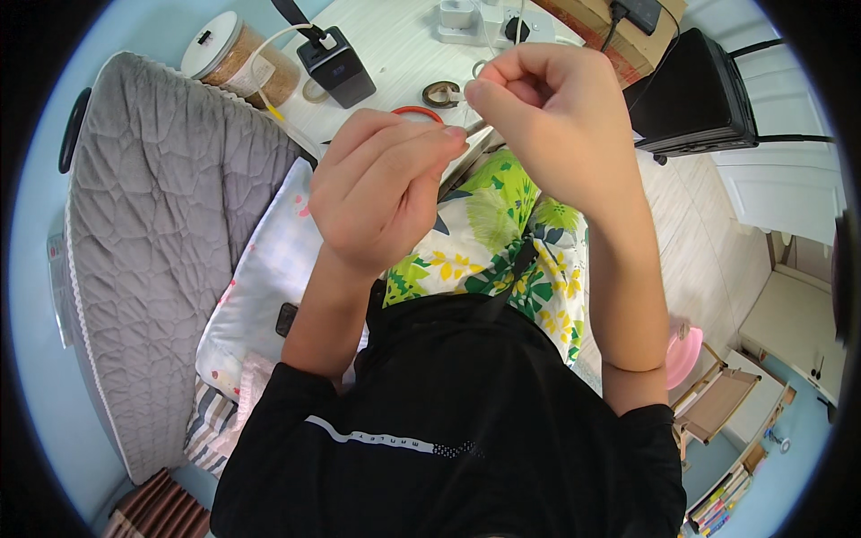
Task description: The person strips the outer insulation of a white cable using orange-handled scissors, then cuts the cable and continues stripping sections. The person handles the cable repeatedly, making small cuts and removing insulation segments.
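My left hand (377, 184) is raised over my lap near the white table (395, 54), thumb and index finger pinched together. What lies between those fingertips is too small to make out. Just to its right and a little higher, my right hand (565, 117) is also closed in a pinch. A small whitish bit shows by its fingertips, but I cannot tell what it is. The two hands are apart. Beyond them on the table lie a dark brown tape roll (438, 94) and an orange-red loop (420, 111), partly hidden behind my left hand.
A black charger block (336, 70), a lidded jar (240, 63) and a white power strip (471, 25) stand on the table. A cardboard box (619, 36) is at the far right, beside a black chair (700, 99). A grey quilted cushion (152, 215) lines the left.
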`<move>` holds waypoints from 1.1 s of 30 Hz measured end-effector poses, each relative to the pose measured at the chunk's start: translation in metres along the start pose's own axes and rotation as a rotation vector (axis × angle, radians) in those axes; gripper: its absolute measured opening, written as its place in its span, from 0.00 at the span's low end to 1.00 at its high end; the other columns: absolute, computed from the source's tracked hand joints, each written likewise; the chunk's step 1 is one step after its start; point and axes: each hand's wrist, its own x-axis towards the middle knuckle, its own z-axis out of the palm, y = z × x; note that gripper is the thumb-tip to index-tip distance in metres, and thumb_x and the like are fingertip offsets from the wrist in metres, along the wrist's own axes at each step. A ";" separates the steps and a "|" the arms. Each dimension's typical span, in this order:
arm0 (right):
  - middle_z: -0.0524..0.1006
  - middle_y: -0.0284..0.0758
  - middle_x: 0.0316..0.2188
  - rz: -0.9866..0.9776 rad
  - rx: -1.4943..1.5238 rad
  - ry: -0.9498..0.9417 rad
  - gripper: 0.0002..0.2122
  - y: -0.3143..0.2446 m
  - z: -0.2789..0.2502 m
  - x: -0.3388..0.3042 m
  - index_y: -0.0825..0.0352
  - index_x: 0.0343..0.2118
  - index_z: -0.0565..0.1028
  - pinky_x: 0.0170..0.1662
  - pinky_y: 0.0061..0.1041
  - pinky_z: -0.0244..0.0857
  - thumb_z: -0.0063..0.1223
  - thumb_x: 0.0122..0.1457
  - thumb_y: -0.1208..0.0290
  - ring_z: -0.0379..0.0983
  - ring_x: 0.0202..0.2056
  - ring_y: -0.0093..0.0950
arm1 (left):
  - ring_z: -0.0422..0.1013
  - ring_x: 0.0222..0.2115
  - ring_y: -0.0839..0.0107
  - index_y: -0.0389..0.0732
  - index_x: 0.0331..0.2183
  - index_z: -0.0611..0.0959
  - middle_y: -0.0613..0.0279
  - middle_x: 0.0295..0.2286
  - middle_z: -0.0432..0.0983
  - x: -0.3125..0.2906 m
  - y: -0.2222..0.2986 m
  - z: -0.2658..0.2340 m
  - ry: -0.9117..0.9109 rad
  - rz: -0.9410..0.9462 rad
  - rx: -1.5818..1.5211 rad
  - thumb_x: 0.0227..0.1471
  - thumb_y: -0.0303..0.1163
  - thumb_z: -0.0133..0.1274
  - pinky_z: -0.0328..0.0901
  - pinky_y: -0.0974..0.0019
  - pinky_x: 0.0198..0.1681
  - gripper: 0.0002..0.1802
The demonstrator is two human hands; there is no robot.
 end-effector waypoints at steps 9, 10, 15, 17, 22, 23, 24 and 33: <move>0.76 0.45 0.16 -0.027 -0.217 -0.390 0.11 0.011 0.002 0.032 0.70 0.20 0.79 0.30 0.31 0.69 0.54 0.38 0.66 0.75 0.22 0.39 | 0.72 0.23 0.63 0.37 0.27 0.82 0.61 0.23 0.77 -0.004 0.001 0.000 -0.012 -0.043 0.036 0.34 0.14 0.61 0.67 0.68 0.26 0.13; 0.76 0.45 0.17 -0.021 -0.211 -0.427 0.12 0.012 0.003 0.033 0.70 0.20 0.79 0.30 0.31 0.69 0.55 0.38 0.64 0.75 0.22 0.39 | 0.72 0.24 0.63 0.37 0.28 0.82 0.61 0.24 0.77 -0.005 0.002 0.000 -0.021 -0.073 0.029 0.35 0.14 0.61 0.67 0.68 0.26 0.12; 0.72 0.36 0.15 -0.094 -0.155 -0.073 0.12 0.025 0.008 0.028 0.69 0.23 0.77 0.27 0.25 0.66 0.62 0.42 0.63 0.71 0.20 0.30 | 0.71 0.25 0.65 0.36 0.29 0.80 0.59 0.28 0.78 -0.008 0.001 0.000 0.000 -0.126 0.020 0.40 0.15 0.59 0.67 0.69 0.27 0.10; 0.70 0.30 0.15 -0.091 0.051 0.178 0.10 0.042 0.018 0.019 0.69 0.25 0.75 0.25 0.21 0.62 0.62 0.47 0.67 0.68 0.19 0.23 | 0.71 0.26 0.67 0.35 0.30 0.79 0.58 0.31 0.78 -0.008 0.002 0.003 0.040 -0.197 -0.008 0.43 0.15 0.58 0.67 0.70 0.27 0.09; 0.69 0.23 0.20 -0.043 0.756 0.363 0.03 0.062 0.040 -0.022 0.70 0.30 0.72 0.26 0.13 0.54 0.53 0.56 0.77 0.61 0.23 0.11 | 0.71 0.26 0.73 0.35 0.33 0.77 0.57 0.34 0.77 -0.021 0.002 0.005 0.037 -0.429 -0.277 0.49 0.16 0.55 0.67 0.75 0.28 0.07; 0.72 0.27 0.27 -0.001 0.843 0.206 0.07 0.070 0.042 -0.028 0.72 0.38 0.73 0.30 0.13 0.59 0.53 0.55 0.78 0.64 0.26 0.12 | 0.71 0.26 0.74 0.35 0.34 0.76 0.57 0.35 0.77 -0.022 0.003 0.004 0.031 -0.447 -0.306 0.50 0.17 0.54 0.67 0.76 0.28 0.07; 0.72 0.28 0.29 0.005 0.895 0.118 0.09 0.069 0.044 -0.030 0.72 0.39 0.73 0.32 0.13 0.60 0.53 0.55 0.78 0.65 0.27 0.13 | 0.72 0.26 0.75 0.34 0.34 0.76 0.57 0.35 0.77 -0.023 0.003 0.004 0.042 -0.471 -0.337 0.51 0.17 0.54 0.67 0.76 0.28 0.07; 0.75 0.33 0.34 -0.095 0.909 0.011 0.08 0.060 0.065 -0.030 0.73 0.36 0.79 0.30 0.12 0.64 0.61 0.51 0.81 0.69 0.27 0.14 | 0.74 0.30 0.75 0.32 0.37 0.75 0.56 0.35 0.75 -0.022 0.012 0.000 0.081 -0.684 -0.508 0.54 0.20 0.52 0.70 0.75 0.31 0.06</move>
